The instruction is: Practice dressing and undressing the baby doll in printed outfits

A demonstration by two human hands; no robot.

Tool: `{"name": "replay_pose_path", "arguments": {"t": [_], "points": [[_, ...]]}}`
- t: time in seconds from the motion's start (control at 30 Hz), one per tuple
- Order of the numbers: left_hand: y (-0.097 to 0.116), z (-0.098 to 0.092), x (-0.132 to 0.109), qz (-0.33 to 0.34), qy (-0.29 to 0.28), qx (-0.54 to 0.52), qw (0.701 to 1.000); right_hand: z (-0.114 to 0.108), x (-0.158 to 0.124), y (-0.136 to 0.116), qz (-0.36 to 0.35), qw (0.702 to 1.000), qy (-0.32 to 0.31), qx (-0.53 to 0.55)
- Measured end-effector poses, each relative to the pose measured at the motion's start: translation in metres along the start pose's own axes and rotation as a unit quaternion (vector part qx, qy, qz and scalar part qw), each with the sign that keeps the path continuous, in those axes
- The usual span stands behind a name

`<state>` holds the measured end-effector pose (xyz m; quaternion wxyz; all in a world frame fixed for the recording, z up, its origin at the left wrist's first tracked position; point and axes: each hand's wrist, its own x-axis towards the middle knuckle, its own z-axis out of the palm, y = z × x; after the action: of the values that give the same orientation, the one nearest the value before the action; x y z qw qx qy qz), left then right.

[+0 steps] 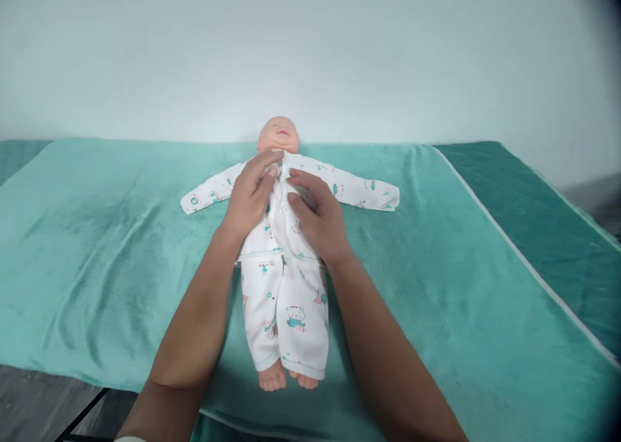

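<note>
A baby doll lies on its back, head toward the wall, its bare feet toward me. It wears a white printed top with both sleeves spread sideways, and matching white trousers. On the left front of the top, my left hand is closed, thumb and fingers pinched near the collar opening. My right hand rests on the other front edge a little lower, its fingers curled at the opening. What small part of the cloth each hand grips is partly hidden by the fingers.
A light green velvety cloth with wrinkles at the left covers the table. Darker green cloth shows at the right. Behind stands a pale wall. Grey floor and a black bar appear at the lower left.
</note>
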<state>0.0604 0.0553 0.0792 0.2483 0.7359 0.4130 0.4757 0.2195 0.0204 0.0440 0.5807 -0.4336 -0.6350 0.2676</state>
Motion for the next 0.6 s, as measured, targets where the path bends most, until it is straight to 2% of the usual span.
{"name": "replay_pose_path", "arguments": {"t": [0.17, 0.27, 0.6], "points": [[-0.016, 0.005, 0.010, 0.036, -0.070, 0.092, 0.993, 0.000, 0.000, 0.009, -0.014, 0.998, -0.030, -0.052], [-0.016, 0.008, 0.012, 0.035, -0.066, 0.123, 0.990, -0.001, 0.002, 0.010, -0.036, 0.995, -0.048, -0.076], [-0.016, 0.010, 0.013, 0.000, -0.060, 0.156, 0.986, 0.005, 0.041, 0.028, 0.009, 0.993, -0.073, -0.097]]}}
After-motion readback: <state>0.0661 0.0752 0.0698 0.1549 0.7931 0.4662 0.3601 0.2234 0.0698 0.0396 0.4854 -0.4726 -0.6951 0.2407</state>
